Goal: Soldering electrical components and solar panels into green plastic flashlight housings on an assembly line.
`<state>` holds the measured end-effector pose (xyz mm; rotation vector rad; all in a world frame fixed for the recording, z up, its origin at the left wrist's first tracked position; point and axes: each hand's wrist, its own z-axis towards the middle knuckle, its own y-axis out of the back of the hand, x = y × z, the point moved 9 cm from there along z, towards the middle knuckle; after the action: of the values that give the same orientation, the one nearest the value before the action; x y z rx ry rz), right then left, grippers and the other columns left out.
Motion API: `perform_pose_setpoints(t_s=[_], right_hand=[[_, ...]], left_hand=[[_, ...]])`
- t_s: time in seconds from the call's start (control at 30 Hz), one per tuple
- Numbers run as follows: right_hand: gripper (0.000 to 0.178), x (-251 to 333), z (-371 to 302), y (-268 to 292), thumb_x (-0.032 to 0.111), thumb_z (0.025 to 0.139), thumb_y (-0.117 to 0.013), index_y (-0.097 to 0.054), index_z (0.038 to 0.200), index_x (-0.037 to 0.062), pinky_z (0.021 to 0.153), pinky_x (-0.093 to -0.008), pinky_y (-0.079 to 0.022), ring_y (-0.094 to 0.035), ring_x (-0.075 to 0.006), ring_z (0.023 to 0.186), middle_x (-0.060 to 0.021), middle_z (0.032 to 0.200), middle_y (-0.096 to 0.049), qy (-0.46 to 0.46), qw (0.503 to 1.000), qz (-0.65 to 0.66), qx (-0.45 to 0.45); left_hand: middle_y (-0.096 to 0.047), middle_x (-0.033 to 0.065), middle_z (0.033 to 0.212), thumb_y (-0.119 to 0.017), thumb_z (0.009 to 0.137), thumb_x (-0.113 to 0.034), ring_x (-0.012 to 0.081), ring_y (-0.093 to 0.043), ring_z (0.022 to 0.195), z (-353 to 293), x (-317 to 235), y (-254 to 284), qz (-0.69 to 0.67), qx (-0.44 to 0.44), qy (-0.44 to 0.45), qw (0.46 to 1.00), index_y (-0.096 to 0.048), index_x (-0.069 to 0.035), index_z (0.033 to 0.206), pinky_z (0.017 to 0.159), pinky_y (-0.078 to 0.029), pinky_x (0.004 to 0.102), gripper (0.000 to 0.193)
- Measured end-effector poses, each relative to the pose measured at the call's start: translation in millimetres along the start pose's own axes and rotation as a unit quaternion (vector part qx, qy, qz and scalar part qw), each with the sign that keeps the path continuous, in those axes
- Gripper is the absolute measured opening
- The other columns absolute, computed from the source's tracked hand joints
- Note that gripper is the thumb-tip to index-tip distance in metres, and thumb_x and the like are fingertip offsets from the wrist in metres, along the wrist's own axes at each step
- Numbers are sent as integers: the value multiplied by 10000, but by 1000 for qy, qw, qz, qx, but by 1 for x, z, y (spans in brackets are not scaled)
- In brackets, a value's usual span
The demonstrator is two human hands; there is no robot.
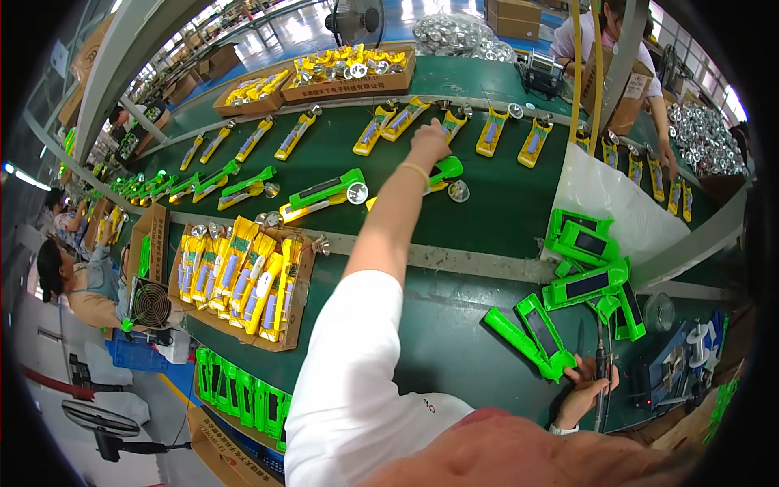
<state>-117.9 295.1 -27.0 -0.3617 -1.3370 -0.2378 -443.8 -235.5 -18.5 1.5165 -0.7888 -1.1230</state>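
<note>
A green torch casing (445, 171) with a round silver reflector (458, 191) just beside it lies on the dark green belt (487, 211), among yellow and green casings laid in rows. The left hand (428, 143) is stretched far forward over it, fingers curled downward; whether it grips the casing cannot be told. The right hand (586, 388) rests near the tabletop (454, 341) edge, closed around a soldering iron (601, 381), touching a green solar-panel casing (531, 334). A cardboard tray (235, 280) of yellow casings is set to the left; a white sheet (608, 203) lies to the right.
</note>
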Motion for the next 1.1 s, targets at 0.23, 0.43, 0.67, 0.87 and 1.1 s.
perform_pose_setpoints(t_s=[0.23, 0.43, 0.67, 0.87, 1.1], right_hand=[[521, 4, 1, -7, 508, 904, -356, -279, 1227, 106, 675, -343, -541, -611, -270, 822, -170, 978, -558, -9, 994, 106, 19], [487, 9, 6, -11, 491, 918, -330, -271, 1244, 133, 778, -356, -515, -584, -269, 906, -161, 1004, -558, -7, 986, 155, 62], [502, 28, 20, -26, 531, 904, -324, -363, 1180, 113, 781, -378, -506, -590, -282, 900, -144, 983, -590, -2, 961, 268, 62], [486, 30, 12, -34, 497, 914, -330, -327, 1210, 112, 766, -356, -520, -598, -268, 882, -154, 982, -577, 0, 956, 277, 99], [438, 21, 1, -30, 459, 927, -340, -305, 1186, 108, 750, -383, -522, -600, -292, 872, -167, 980, -564, -28, 956, 271, 113]], left_hand=[[-525, 160, 1033, -727, 642, -237, 324, -467, 1028, -72, -2, 80, -200, -265, -130, 934, -514, 22, 1058, 906, -394, 387, 534], [-516, 98, 1007, -764, 623, -223, 220, -530, 956, -229, 26, 73, -459, -106, -235, 850, -518, -29, 1068, 852, -429, 308, 545], [-384, 186, 1290, -739, 652, -207, 349, -319, 1257, -436, -86, 22, -265, 117, -499, 817, -544, -61, 1052, 1030, -257, 470, 469], [-410, 138, 1288, -718, 686, -246, 312, -314, 1268, -430, -116, -5, -171, 174, -511, 824, -528, -84, 1096, 1056, -159, 525, 480], [-535, 104, 1136, -735, 643, -153, 294, -440, 1164, -417, -101, 11, -179, 155, -490, 839, -533, -61, 1096, 978, -338, 413, 505]])
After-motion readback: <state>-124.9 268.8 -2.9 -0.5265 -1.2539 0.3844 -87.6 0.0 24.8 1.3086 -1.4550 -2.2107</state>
